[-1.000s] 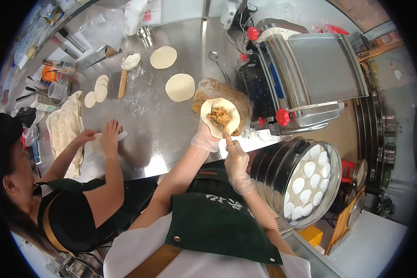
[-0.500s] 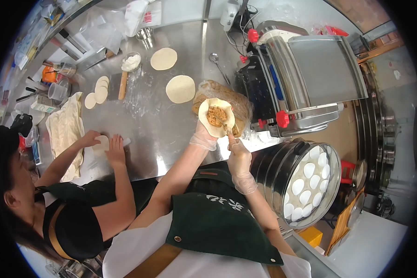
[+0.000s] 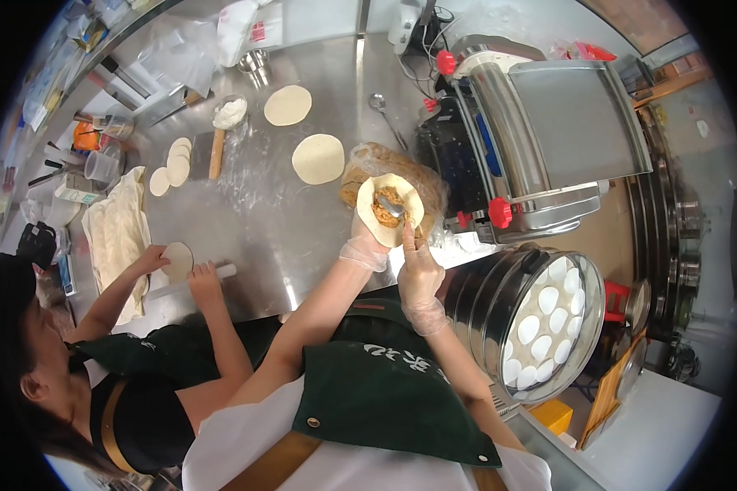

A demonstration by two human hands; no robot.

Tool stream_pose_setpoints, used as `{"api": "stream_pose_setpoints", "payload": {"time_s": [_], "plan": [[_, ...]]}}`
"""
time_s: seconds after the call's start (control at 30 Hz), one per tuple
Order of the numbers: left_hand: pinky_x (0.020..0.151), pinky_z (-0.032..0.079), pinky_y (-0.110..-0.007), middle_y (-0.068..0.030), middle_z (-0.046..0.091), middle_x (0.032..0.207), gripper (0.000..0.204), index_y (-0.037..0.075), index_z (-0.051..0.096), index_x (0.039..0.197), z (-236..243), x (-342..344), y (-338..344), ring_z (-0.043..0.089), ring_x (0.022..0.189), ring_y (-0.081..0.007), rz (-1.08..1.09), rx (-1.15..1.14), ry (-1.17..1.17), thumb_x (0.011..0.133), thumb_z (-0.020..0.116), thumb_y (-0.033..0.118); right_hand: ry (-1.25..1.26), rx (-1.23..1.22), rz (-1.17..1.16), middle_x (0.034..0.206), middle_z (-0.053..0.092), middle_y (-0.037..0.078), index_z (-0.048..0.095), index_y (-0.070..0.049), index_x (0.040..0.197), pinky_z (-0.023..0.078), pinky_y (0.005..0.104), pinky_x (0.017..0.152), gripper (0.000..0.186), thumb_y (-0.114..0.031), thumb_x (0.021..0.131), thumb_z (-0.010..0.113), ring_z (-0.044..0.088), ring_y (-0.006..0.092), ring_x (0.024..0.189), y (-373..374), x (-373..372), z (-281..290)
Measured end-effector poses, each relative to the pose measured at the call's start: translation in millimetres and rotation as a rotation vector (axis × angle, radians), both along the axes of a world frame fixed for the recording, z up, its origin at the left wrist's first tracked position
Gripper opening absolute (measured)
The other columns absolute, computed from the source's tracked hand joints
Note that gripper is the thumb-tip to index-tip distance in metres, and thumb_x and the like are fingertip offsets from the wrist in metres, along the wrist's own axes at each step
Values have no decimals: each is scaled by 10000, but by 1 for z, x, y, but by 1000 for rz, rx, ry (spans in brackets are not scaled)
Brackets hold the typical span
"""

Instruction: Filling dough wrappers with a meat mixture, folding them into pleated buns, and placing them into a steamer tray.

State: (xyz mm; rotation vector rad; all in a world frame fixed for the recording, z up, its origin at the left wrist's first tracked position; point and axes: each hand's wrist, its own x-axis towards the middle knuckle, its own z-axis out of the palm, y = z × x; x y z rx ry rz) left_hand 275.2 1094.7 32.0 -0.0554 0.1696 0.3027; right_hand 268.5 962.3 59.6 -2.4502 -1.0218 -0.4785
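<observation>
My left hand (image 3: 365,245), in a clear plastic glove, is closed under a round dough wrapper (image 3: 366,214), cupping it from below. Brown, crumbly filling (image 3: 383,219) lies in the wrapper's middle. My right hand (image 3: 421,278), also gloved, grips the handle of a metal spoon (image 3: 391,205), whose bowl presses on the filling. Just beyond the wrapper, a clear plastic bag of brown filling (image 3: 424,176) rests on the steel table. Two flat dough rounds, a nearer one (image 3: 318,159) and a farther one (image 3: 288,105), lie to its left.
At left a co-worker handles a dough round (image 3: 178,263) and a white rolling pin (image 3: 226,271). Cloth-like dough (image 3: 110,237) lies nearby. A roller machine (image 3: 499,123) stands at right; below it, a round steamer (image 3: 483,307) holds several white discs (image 3: 528,329). Another spoon (image 3: 377,101) lies behind.
The spoon's bowl has come round onto the filling, and my right hand has shifted slightly left. The co-worker's hands have moved apart, one lifting the dough round's edge, the rolling pin more exposed.
</observation>
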Motion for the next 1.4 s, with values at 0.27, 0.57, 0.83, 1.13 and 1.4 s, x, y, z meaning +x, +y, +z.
{"api": "stream_pose_setpoints", "payload": {"time_s": [0.27, 0.57, 0.83, 1.13, 1.4], "plan": [[899, 530, -461, -126, 631, 1160, 414, 72, 565, 1205, -4, 6, -3, 621, 1051, -296, -18, -46, 133, 988, 413, 390, 363, 276, 86, 738, 595, 76, 578, -45, 1306, 517, 302, 590, 553, 87, 770, 554, 609, 204, 607, 3, 7, 16], [912, 528, -459, -176, 625, 1173, 441, 45, 564, 1213, 3, 5, 8, 613, 1070, -329, -36, -6, 17, 971, 443, 392, 799, 468, 14, 719, 548, 45, 547, -23, 1332, 469, 252, 643, 523, 149, 839, 517, 532, 132, 655, -19, 7, 35], [933, 524, -464, -178, 617, 1199, 473, 53, 574, 1227, -9, 6, 7, 586, 1136, -337, -11, -4, -65, 958, 470, 428, 344, 33, 16, 682, 508, 56, 546, -55, 1343, 486, 248, 602, 620, 192, 779, 475, 535, 128, 623, -22, 0, 21], [917, 526, -473, -165, 630, 1181, 454, 57, 572, 1226, -14, 4, 6, 605, 1095, -342, -23, 57, 4, 959, 468, 408, 1185, 447, -31, 777, 548, -21, 574, -74, 1315, 433, 182, 500, 371, 0, 963, 482, 468, 37, 631, -32, 7, 27], [912, 520, -482, -167, 635, 1166, 424, 56, 576, 1213, -12, 0, 11, 613, 1075, -336, -9, 36, 0, 958, 478, 380, 755, 302, 80, 741, 526, -10, 575, -75, 1314, 500, 221, 527, 432, 74, 916, 492, 490, 57, 636, -41, 10, 16]]}}
